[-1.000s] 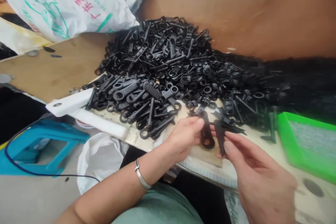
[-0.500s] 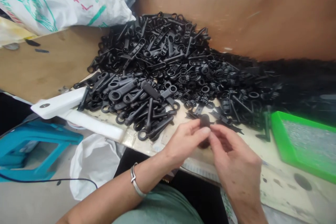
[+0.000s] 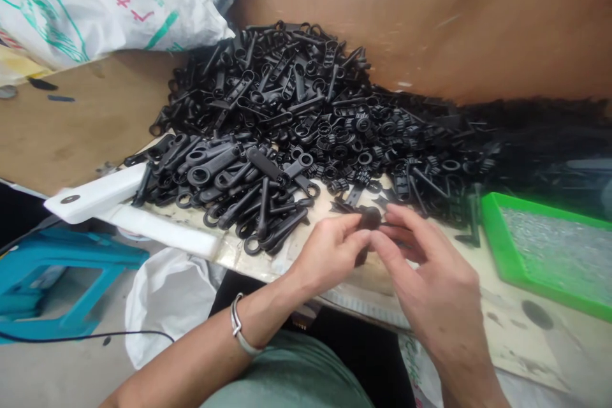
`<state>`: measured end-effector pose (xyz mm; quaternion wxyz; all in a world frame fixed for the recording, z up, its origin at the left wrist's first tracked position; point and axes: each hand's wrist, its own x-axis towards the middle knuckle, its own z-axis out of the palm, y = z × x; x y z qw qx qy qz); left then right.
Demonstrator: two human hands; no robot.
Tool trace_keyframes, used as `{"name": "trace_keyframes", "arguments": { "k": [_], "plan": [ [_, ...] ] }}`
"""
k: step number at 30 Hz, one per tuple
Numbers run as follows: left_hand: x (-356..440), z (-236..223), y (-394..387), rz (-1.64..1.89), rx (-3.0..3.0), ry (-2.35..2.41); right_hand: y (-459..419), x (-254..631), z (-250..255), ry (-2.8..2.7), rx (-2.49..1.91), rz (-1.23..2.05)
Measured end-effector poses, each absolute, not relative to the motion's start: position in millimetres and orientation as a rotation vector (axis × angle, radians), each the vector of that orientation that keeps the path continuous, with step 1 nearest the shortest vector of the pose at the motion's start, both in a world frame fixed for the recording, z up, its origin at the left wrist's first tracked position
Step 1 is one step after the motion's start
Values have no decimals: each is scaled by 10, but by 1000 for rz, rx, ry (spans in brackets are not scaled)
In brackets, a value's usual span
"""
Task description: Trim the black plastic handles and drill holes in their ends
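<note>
A small dark plastic part (image 3: 370, 218) with a rounded top is pinched between the thumb and fingers of my left hand (image 3: 329, 248). Most of its lower half is hidden behind the fingers. My right hand (image 3: 430, 274) is close against its right side, thumb tip beside the part and the other fingers spread apart from the thumb. Just beyond both hands, a few flat black pieces (image 3: 354, 196) lie on the table. A heap of black ring-ended plastic handles (image 3: 239, 178) is to the left of them.
Black ring-shaped pieces (image 3: 366, 158) are piled farther back. On the right sits a green tray (image 3: 497, 248) of small clear or shiny bits. At left are a white bar-like object (image 3: 100, 194), a blue stool (image 3: 71, 261) and a white bag (image 3: 167, 299). A printed sack (image 3: 119, 0) overhangs the back left.
My right fingers have opened away from the thumb and loosened around the part. My left hand keeps its pinch, and the part has tilted slightly. The view has shifted a little right.
</note>
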<state>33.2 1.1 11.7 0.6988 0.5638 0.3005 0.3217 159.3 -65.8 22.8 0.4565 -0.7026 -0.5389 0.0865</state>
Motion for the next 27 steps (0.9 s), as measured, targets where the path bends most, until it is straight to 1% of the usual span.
{"name": "trace_keyframes", "arguments": {
  "k": [4,7,9,13,15,19,23,27],
  "plan": [
    [318,132,3,657,1278,614,-501,1733,235,-1174,-1637,652],
    [284,157,12,595,1243,542,-466,1849,232,-1121,-1553,823],
    [266,159,13,548,1171,491,-473,1892,218,-1111,-1548,841],
    [270,97,-12,578,1124,525,-496,1886,178,-1064,-1582,736],
    [277,56,-35,598,1221,576,-503,1867,167,-1074,-1586,731],
    [276,30,-77,633,1535,695,-515,1832,140,-1138,-1537,895],
    [267,50,-87,628,1746,819,-513,1764,53,-1043,-1504,847],
    [244,70,-86,584,1814,822,-530,1705,-18,-938,-1443,905]
  ]
}}
